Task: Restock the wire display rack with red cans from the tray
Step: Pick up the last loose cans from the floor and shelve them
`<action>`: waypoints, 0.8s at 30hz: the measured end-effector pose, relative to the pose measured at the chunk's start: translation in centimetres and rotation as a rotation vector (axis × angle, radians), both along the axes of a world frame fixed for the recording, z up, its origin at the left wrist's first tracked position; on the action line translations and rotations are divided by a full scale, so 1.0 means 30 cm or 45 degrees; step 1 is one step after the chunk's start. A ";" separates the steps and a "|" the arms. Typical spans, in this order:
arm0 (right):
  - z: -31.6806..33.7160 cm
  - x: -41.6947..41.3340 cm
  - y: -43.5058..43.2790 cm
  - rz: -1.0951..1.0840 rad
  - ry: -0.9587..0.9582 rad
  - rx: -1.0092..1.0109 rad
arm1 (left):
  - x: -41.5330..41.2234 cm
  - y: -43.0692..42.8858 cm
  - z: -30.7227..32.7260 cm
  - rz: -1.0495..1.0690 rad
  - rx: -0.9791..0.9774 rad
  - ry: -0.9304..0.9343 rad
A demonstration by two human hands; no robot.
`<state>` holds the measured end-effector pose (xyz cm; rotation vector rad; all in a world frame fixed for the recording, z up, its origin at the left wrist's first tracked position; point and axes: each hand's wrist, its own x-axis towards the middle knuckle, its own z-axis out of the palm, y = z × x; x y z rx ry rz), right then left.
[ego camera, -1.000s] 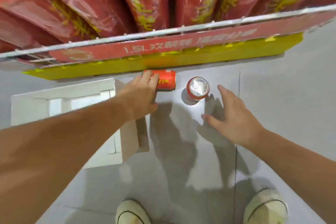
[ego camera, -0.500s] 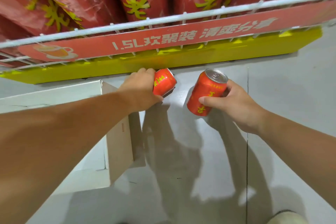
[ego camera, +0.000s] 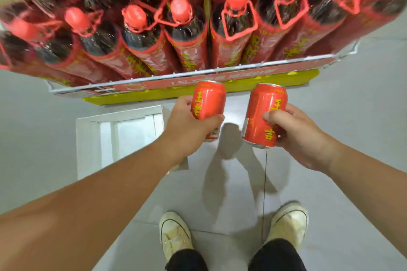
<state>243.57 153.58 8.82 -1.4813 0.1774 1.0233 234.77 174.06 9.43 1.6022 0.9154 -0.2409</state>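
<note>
My left hand [ego camera: 187, 126] grips a red can [ego camera: 209, 100] with yellow characters, held upright above the floor. My right hand [ego camera: 297, 136] grips a second red can [ego camera: 263, 114], tilted slightly left. Both cans hang just in front of the wire display rack [ego camera: 141, 78], whose white wire rim carries a red label strip. The shelf behind that rim holds large dark bottles with red caps [ego camera: 236, 13]. The white cardboard tray [ego camera: 88, 138] lies on the floor to the left, below my left forearm, with no can visible in it.
A yellow base board [ego camera: 297, 79] runs under the rack's front. My two pale sneakers [ego camera: 174, 240] stand on the grey tiled floor [ego camera: 352, 130], and the arms' shadows fall between them and the rack.
Both hands took a can from the floor and raised it. The view lifted, so the bottle tops and my shoes now show.
</note>
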 end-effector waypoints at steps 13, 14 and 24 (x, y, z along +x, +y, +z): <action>1.261 -0.013 0.099 0.002 -0.127 0.176 | -0.022 0.091 1.290 -0.112 0.109 -0.256; 1.357 -0.017 0.113 0.002 -0.138 0.195 | -0.023 0.103 1.389 -0.115 0.089 -0.274; 2.203 -0.081 0.290 0.035 -0.485 0.201 | -0.086 0.257 2.222 -0.175 0.062 -0.518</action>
